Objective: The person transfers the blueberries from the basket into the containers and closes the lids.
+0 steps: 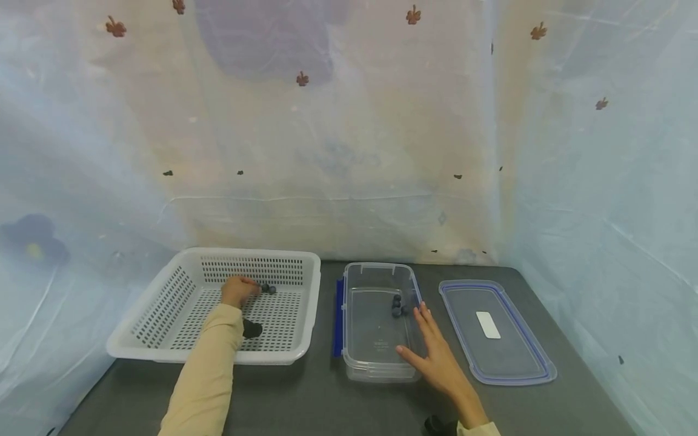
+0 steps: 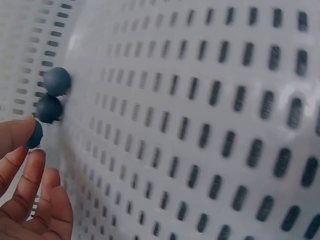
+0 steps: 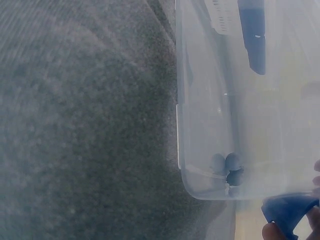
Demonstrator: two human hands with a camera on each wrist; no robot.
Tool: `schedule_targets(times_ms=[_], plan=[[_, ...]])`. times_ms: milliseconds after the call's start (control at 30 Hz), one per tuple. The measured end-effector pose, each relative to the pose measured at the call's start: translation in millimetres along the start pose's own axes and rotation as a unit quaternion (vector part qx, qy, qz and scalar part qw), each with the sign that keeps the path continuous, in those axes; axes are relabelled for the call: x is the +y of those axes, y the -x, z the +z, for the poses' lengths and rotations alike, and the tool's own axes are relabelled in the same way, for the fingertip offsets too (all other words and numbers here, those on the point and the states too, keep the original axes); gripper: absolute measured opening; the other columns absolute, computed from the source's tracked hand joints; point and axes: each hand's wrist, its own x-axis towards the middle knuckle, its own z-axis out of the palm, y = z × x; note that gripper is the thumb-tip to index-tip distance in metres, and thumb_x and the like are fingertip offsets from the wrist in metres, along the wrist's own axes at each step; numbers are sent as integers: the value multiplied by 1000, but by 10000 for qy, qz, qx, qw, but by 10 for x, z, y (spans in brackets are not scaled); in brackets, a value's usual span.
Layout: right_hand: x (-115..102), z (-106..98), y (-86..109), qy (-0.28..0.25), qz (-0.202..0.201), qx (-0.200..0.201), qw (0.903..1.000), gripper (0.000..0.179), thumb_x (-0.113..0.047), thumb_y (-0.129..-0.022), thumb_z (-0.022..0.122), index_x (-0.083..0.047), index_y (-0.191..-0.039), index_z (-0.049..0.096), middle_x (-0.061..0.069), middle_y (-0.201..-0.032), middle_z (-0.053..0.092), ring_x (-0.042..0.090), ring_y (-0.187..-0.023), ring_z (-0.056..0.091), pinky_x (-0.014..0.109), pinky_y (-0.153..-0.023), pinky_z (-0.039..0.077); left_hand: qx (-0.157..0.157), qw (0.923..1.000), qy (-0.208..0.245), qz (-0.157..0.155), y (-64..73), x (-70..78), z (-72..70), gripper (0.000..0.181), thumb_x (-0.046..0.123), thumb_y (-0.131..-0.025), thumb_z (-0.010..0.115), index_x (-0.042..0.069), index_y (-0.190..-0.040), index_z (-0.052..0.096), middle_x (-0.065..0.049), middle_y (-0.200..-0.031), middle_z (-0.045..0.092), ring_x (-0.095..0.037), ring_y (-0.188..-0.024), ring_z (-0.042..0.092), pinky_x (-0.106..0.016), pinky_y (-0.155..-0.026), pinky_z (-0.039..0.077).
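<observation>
My left hand [image 1: 238,292] reaches into the white slotted plastic basket [image 1: 313,303]. In the left wrist view, its thumb and fingertips pinch a blueberry [image 2: 35,135]. Two more blueberries [image 2: 53,95] lie just beyond it, against the basket's wall. Several blueberries [image 1: 396,306] sit together inside the clear plastic container [image 1: 371,369], towards its right side. My right hand [image 1: 438,360] is at that container's right side, fingers extended and spread along the rim. The right wrist view shows its fingertips at a blue latch flap [image 3: 285,210]; most of this hand is out of that view.
A clear lid with a blue seal [image 1: 498,357] and a white label lies flat to the container's right. Another blue latch [image 1: 339,318] hangs on the container's left side. The dark tabletop [image 1: 305,399] meets a patterned plastic sheet [image 1: 338,224] behind and at both sides.
</observation>
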Motion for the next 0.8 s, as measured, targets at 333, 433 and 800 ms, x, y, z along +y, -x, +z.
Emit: schedule_targets(times_ms=[333, 433, 800], plan=[[0, -3, 2, -61, 4, -17, 10000, 88, -33, -85, 74, 4, -149, 28, 21, -157, 16, 44, -142, 12, 67, -104, 21, -284, 9979, 575, 2, 15, 151, -108, 38, 11, -86, 70, -8, -118, 60, -24, -114, 60, -21, -77, 55, -28, -61, 50], [8, -2, 0, -51, -19, -6, 10000, 87, -33, -85, 74, 4, -149, 28, 21, -157, 16, 44, -142, 12, 67, -103, 21, -321, 9972, 671, 114, 60, 263, -146, 41, 16, -91, 66, -8, -123, 57, -26, -121, 57, -27, -90, 56, -35, -71, 52], [12, -2, 3, -34, -11, 7, 10000, 88, -33, -84, 74, 3, -150, 28, 21, -157, 17, 43, -142, 13, 66, -104, 22, -555, 9931, 746, 714, 182, 501, -293, 49, 28, -96, 62, -7, -128, 52, -26, -126, 52, -39, -111, 53, -48, -90, 47]])
